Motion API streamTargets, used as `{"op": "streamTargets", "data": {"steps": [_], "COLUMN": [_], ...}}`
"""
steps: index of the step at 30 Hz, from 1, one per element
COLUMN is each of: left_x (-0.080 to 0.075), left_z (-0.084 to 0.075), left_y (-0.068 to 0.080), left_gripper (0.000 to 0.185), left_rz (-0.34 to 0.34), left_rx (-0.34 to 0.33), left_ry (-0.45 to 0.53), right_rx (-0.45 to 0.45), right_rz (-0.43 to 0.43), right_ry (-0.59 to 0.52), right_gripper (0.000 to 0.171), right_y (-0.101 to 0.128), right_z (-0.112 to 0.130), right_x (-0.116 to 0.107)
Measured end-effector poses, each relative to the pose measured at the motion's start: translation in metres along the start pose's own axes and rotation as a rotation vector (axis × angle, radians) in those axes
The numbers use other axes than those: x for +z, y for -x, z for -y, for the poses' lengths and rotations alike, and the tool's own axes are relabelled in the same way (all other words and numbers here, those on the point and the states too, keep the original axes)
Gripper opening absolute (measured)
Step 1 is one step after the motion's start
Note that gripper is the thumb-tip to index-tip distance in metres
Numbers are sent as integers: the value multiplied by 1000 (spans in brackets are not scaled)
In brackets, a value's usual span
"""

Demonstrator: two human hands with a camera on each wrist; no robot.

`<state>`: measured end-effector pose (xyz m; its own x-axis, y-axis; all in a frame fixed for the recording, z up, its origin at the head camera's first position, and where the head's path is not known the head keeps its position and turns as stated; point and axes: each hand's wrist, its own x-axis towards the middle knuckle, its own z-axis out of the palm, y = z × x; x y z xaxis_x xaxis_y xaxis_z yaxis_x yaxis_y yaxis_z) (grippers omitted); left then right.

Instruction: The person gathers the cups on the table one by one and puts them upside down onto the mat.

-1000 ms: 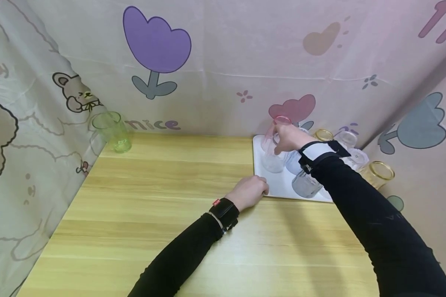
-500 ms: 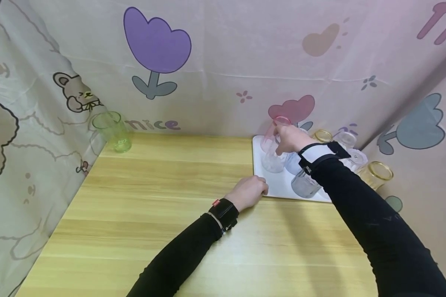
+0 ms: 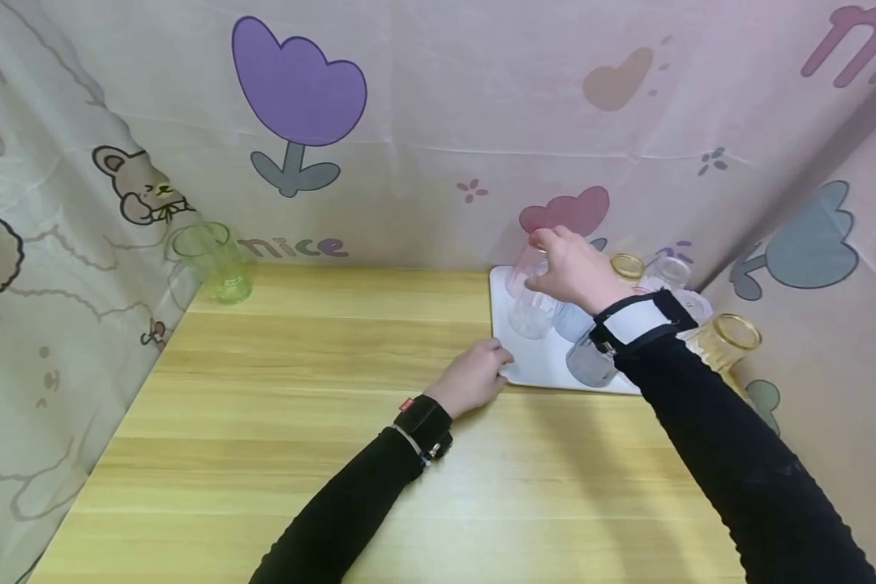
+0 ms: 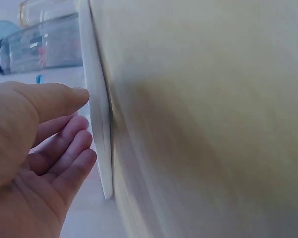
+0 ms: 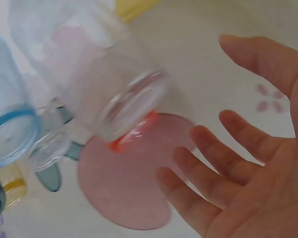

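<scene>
Here the fingers (image 5: 208, 144) of the right hand (image 3: 571, 268) are spread and loosely extended, with clear space between them and the pink glass (image 5: 99, 84) in the right wrist view; nothing is pinched. In the head view that hand hovers at the rim of the pink glass (image 3: 529, 290), which stands upright at the front left of the white tray (image 3: 533, 369), and whether a fingertip touches the rim cannot be told from there. The wrist view shows the glass a little apart from the palm, its thick base toward the camera.

The left hand (image 3: 474, 377) lies on the desk (image 3: 336, 422) at the tray's near left corner. Its fingers (image 4: 69, 148) are relaxed and nearly straight, lying together against the tray's edge (image 4: 100, 144), the thumb above them; they hold nothing.

Around the pink glass on the tray stand a bluish glass (image 3: 573, 320) just beside it and a grey glass (image 3: 590, 362) nearer the front, partly behind the right wrist. Further right are clear glasses (image 3: 667, 272) and two gold-rimmed glasses (image 3: 730, 337), the nearer one by the tray's right edge. Well apart, at the desk's far left corner, stands a green glass (image 3: 215, 261) against the printed cloth (image 3: 409, 122) with tulips and a bear.
</scene>
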<state>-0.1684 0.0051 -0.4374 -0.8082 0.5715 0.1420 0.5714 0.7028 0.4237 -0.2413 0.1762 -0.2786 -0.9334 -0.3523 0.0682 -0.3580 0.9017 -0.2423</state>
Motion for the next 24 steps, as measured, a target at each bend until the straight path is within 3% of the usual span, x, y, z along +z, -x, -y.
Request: {"op": "streamTargets", "data": {"steps": [6,11,20,24], "left_x": [-16,-32,-60,-72], "left_z": [17,35,70,89], "left_y": [9,18,43,58], "left_gripper": [37,38,46,48], "left_rz": [-93,-191,-369,-453], "left_rx": [-85,-144,-304,-383], "left_ry": [112,208,293,355], "right_rx": [-73,-100,-73,-39], "right_rz": [-163,-208,-123,-77], "right_ry": [-69,-109,-158,-156], "right_gripper": [57,51,50,40], "right_y": [20,34,56,65], "right_z": [17,23,23,19], "right_x": [8,29,92,115]}}
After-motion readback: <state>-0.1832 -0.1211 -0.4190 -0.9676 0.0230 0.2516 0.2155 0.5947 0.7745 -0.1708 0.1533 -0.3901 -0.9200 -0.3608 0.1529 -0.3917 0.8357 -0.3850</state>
